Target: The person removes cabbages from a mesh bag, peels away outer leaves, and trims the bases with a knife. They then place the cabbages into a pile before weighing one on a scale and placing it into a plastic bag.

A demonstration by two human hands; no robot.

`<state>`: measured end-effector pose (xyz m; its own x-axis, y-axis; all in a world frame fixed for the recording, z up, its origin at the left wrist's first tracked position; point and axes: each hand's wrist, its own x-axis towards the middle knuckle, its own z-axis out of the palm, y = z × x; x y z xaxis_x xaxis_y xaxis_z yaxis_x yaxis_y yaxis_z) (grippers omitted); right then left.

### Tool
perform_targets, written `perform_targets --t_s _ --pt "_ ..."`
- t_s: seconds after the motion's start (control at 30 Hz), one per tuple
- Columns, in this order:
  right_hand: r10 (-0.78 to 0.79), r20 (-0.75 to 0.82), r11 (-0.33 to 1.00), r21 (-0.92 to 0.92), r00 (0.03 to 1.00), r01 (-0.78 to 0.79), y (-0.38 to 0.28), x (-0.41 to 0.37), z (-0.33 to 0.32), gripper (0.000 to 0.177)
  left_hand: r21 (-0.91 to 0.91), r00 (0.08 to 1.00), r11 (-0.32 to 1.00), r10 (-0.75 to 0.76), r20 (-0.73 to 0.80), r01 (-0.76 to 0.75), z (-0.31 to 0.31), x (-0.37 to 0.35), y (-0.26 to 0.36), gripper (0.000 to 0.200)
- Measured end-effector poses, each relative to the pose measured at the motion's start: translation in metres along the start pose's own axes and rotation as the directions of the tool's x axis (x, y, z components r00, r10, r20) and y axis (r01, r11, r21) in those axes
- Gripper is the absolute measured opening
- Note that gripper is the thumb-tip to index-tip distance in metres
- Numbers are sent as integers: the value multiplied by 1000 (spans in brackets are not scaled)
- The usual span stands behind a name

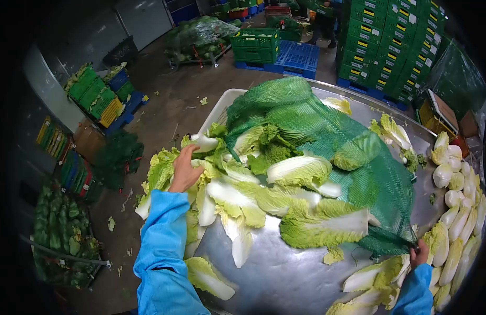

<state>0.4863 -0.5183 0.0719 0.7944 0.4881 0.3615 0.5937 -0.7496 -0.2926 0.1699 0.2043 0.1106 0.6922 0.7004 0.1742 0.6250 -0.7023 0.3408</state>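
My left hand reaches over a heap of loose cabbage leaves at the table's left side, its fingers closed at a pale leaf base. On the right, my right hand pinches the gathered end of a green mesh bag. Whole cabbages show through the mesh, and the bag lies across the metal table. Loose leaves, among them a broad one, lie in front of the bag. Both arms wear blue sleeves.
Trimmed cabbages are piled along the right edge. A white crate stands behind the leaf heap. Beyond are stacked green crates, a blue pallet and a person. Filled mesh bags stand at left.
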Motion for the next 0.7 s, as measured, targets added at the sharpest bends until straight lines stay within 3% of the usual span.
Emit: perform_targets --t_s 0.07,0.17,0.23,0.27,0.3,0.37,0.4,0.43,0.5,0.53,0.57,0.63,0.67,0.7 --pt "38 107 999 5 994 -38 -7 -6 -43 16 -391 997 919 32 -69 -56 3 11 31 66" --pt "92 -67 995 47 993 -89 46 -54 -81 17 -334 983 935 63 -174 -120 58 31 58 81" --pt "317 -215 946 3 924 -324 71 -95 -109 20 -435 991 899 4 -130 -61 96 33 77 80" --pt "438 -98 894 -50 893 -444 94 -115 -133 25 -590 999 806 50 -5 -43 106 27 97 77" --pt "447 -116 888 -59 887 -455 117 -138 -146 25 -723 986 691 114 118 7 120 12 117 74" --pt "697 240 716 -281 676 -639 148 -199 -163 33 -691 965 712 248 83 -123 157 -24 153 64" --pt "711 223 702 -286 667 -653 153 -225 -167 33 -670 982 740 164 97 -58 164 -39 166 58" --pt "747 215 661 -145 629 -736 155 -254 -170 38 -647 990 763 82 113 11 170 -50 180 53" --pt "809 217 525 149 546 -838 141 -294 -179 48 -757 992 653 102 73 -12 183 -48 183 42" --pt "832 156 513 148 533 -845 134 -292 -185 51 -703 983 709 91 157 46 180 -45 184 32" --pt "814 157 478 367 559 -798 81 -253 -193 52 -655 996 756 49 70 8 192 -33 183 23" --pt "756 98 516 518 647 -682 26 -191 -194 26 -668 999 743 -3 -51 -32 176 -4 196 26" --pt "716 166 560 443 678 -700 20 -164 -194 33 -651 958 734 0 -286 -194 171 22 200 25" --pt "674 242 604 363 698 -709 16 -138 -191 41 -703 911 667 -88 -403 -247 142 54 215 24"
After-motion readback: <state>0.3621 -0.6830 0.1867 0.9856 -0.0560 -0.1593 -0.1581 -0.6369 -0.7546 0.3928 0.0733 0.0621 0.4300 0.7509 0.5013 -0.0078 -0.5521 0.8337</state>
